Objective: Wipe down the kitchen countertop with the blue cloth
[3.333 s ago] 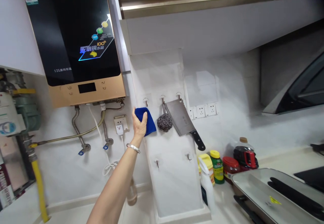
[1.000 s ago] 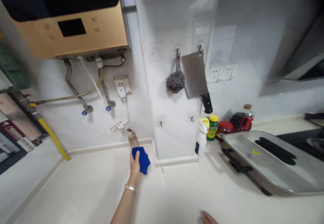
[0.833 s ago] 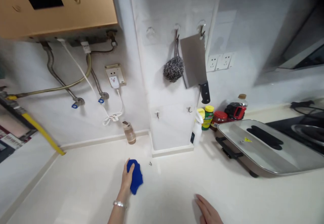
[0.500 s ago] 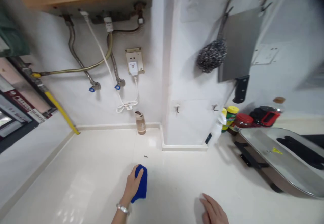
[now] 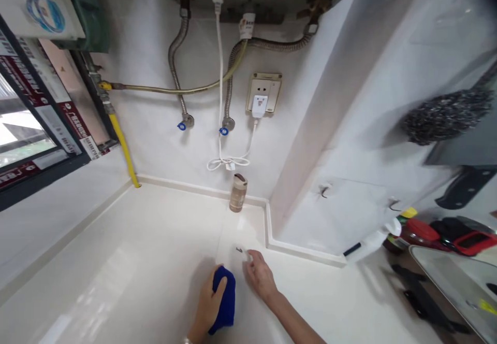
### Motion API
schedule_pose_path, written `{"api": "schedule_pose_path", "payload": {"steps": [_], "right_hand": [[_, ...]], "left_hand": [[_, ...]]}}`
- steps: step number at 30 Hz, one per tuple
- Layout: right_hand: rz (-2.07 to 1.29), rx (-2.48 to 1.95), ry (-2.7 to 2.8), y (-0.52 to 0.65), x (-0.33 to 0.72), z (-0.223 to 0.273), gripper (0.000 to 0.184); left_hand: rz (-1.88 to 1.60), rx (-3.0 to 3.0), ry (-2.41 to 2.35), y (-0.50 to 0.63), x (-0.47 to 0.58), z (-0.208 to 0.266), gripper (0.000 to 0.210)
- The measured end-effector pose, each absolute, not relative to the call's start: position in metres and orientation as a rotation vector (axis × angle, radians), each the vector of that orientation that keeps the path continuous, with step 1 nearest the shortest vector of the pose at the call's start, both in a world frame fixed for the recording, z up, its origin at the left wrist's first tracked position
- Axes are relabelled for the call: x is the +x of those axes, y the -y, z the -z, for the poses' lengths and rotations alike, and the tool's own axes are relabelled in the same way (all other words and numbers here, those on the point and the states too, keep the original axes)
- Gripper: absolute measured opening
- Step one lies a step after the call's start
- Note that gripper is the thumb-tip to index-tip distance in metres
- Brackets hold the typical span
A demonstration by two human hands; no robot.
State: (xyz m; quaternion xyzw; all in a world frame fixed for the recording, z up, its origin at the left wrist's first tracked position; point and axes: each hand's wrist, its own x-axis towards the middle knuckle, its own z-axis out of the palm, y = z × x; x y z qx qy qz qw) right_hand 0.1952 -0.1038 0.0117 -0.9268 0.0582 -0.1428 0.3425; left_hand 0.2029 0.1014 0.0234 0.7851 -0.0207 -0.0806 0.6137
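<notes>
My left hand is closed around a folded dark blue cloth, which rests on the white countertop. To its right, my right hand reaches across the counter with its fingers curled together. A small dark metal hook shows just beyond those fingertips. A pale, clear-looking piece between the hook and the fingers appears pinched, though the contact is hard to make out. Behind both hands, a brown-tinted bottle with a dark cap stands against the wall.
Above the counter, a plugged socket, a white cord and metal hoses hang below a heater. A yellow pipe meets the counter at left. On the right are a wall pillar with hooks, a steel scrubber, a cleaver, jars and an electric pan.
The view has swung left. My right hand has moved in from the lower right to the small hook. My left hand keeps its hold on the cloth.
</notes>
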Motion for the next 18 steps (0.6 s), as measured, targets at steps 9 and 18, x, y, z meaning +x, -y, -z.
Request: {"api": "schedule_pose_path", "payload": {"steps": [9,18], "right_hand": [[0.331,-2.456,-0.385,0.086,0.235,-0.004,0.024],[0.403,-2.187,-0.419,0.084,0.226,-0.012,0.038]], "left_hand": [[0.223,1.742,0.122,-0.105,0.205,-0.010,0.059],[0.252,1.765,0.107,-0.106,0.211,-0.010,0.058]]}}
